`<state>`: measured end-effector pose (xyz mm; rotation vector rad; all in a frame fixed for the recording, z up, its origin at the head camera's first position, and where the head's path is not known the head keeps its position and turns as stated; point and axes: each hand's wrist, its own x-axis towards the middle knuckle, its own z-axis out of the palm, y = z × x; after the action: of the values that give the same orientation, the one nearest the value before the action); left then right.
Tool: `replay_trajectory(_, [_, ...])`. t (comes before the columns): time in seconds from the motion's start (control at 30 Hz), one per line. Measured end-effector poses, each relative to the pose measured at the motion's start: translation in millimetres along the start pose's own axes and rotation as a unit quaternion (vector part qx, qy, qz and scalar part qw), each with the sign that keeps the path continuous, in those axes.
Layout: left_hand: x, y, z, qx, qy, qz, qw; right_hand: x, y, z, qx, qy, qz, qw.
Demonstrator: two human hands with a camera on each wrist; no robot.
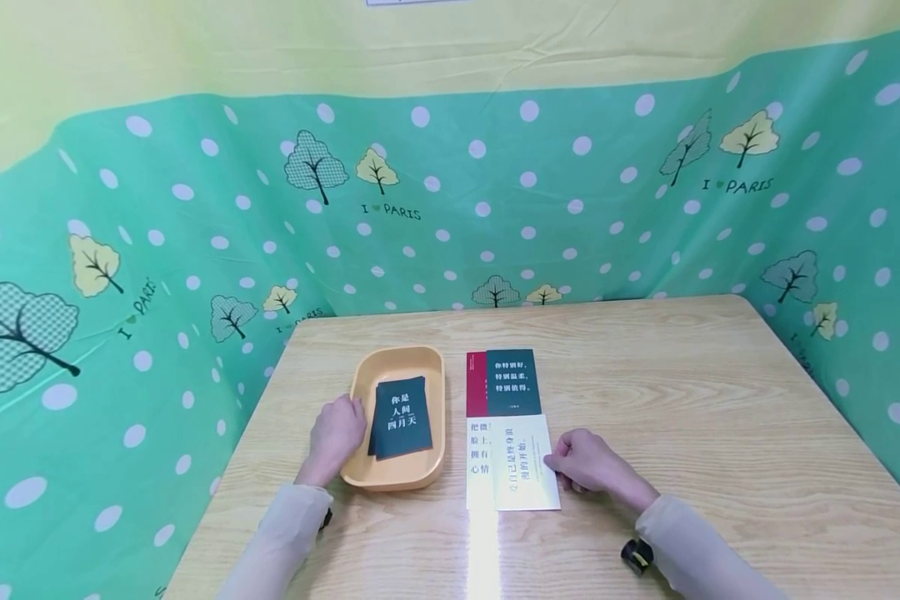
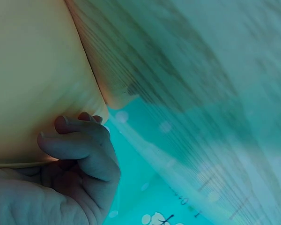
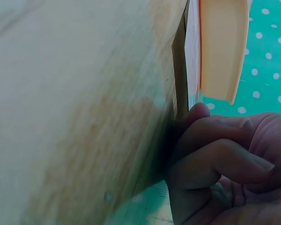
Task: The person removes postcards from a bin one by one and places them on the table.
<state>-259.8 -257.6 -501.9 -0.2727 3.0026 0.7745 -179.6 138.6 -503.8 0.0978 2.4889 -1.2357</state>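
On the left, my left hand (image 1: 337,435) grips the side of a pale orange plastic tray (image 1: 399,477). In the left wrist view its curled fingers (image 2: 70,146) lie against the tray's outer wall. Dark teal cards with white Chinese writing (image 1: 402,417) lie stacked in the tray. My right hand (image 1: 587,461) pinches the right edge of a white card (image 1: 527,471) between thumb and finger. In the right wrist view that white card (image 3: 192,56) stands slightly off the wood at this edge. Its left part overlaps another white card (image 1: 479,487) with large characters.
Behind the white cards lie a dark green card (image 1: 513,398) and, partly under it, a red card (image 1: 476,392). All rest on a wood-grain table (image 1: 690,400). A green dotted curtain (image 1: 450,208) encloses the back and sides. Light glares off the table's front middle.
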Motion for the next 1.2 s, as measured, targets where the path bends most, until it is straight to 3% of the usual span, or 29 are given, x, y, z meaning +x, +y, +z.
replay_trajectory(0.5, [1.5, 1.6, -0.5, 0.006, 0.003, 0.003, 1.0, 2.5, 0.5, 0.4, -0.004, 0.002, 0.0, 1.0])
replay_trajectory(0.83, [0.2, 0.1, 0.5, 0.0, -0.01, -0.013, 0.9999, 3.0, 1.8, 2.4, -0.01, 0.004, -0.002, 1.0])
replay_trajectory(1.2, [0.0, -0.4, 0.7, 0.001, -0.006, -0.004, 1.0, 4.7, 3.8, 3.7, -0.007, 0.007, 0.003, 1.0])
